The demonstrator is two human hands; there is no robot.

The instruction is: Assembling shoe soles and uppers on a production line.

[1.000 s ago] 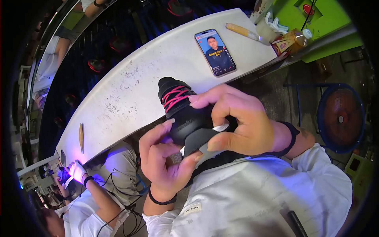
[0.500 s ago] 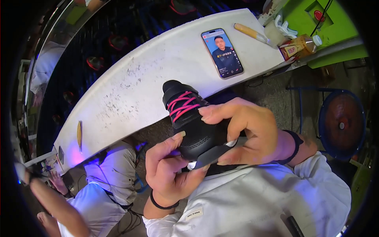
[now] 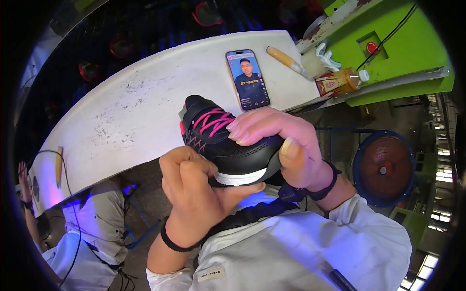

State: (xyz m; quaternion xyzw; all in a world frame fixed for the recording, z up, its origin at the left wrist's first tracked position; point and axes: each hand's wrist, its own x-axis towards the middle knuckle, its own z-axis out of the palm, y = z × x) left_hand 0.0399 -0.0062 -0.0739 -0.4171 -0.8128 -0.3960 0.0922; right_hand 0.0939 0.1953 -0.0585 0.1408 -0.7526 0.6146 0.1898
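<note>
A black sneaker (image 3: pixel 242 154) with pink laces and a white midsole is held in front of my chest, just off the near edge of the white bench. Its toe points toward me and to the right, and its heel toward the bench. My right hand (image 3: pixel 291 143) is closed over the toe end, fingers across the upper and thumb at the side. At the white sole edge, my left hand (image 3: pixel 191 186) grips with curled fingers, its thumb stretched along the underside. What lies under the left fingertips is hidden.
On the white bench (image 3: pixel 131 102) lie a phone (image 3: pixel 248 80), a wooden-handled brush (image 3: pixel 286 60) and another slim tool (image 3: pixel 59 165). A bottle (image 3: pixel 342 81) and cup (image 3: pixel 314 62) stand by green machinery (image 3: pixel 407 39). A fan (image 3: pixel 383 167) is at right; a co-worker (image 3: pixel 92 218) sits at left.
The sneaker has turned, so its side and white midsole now show. My left hand has shifted from the toe to the sole edge; my right fingers now lie across the upper.
</note>
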